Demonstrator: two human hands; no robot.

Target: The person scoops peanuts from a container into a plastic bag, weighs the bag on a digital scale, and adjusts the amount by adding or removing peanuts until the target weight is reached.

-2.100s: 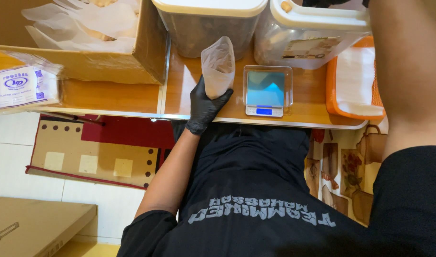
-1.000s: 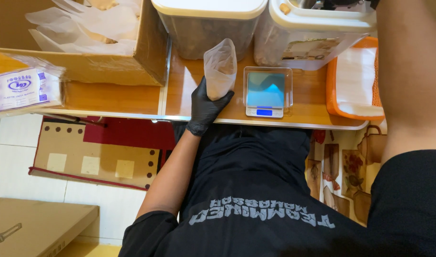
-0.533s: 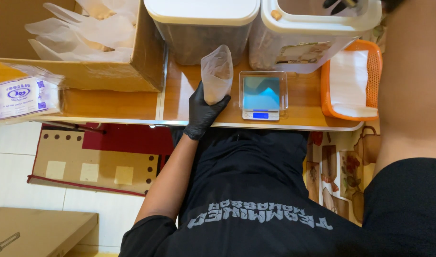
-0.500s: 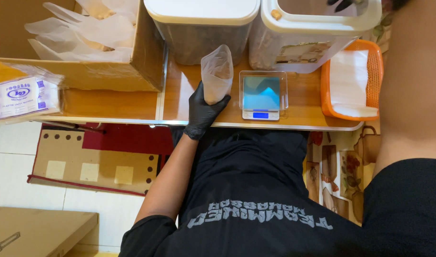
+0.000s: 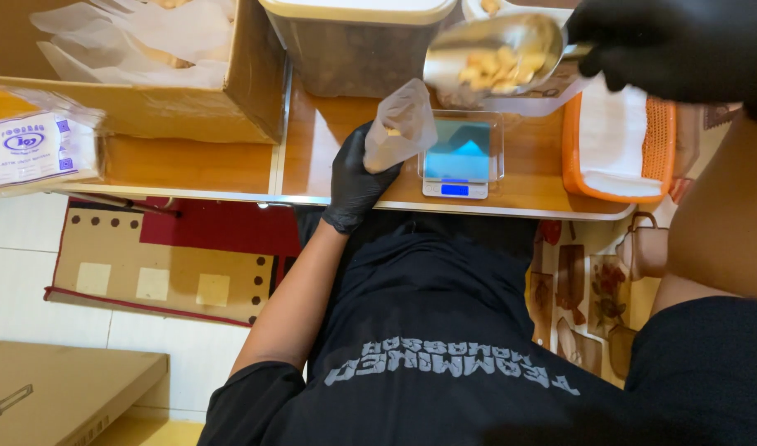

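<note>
My right hand, earlier out of sight, now clasps a filled metal scoop above the scale; my left hand still pinches the plastic bag beside it

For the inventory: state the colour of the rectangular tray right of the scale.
Orange tray with a white lining, head view.

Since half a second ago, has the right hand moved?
Yes. The right hand has come out of the white container toward the scale, carrying a metal scoop of pale pieces above the bag.
</note>
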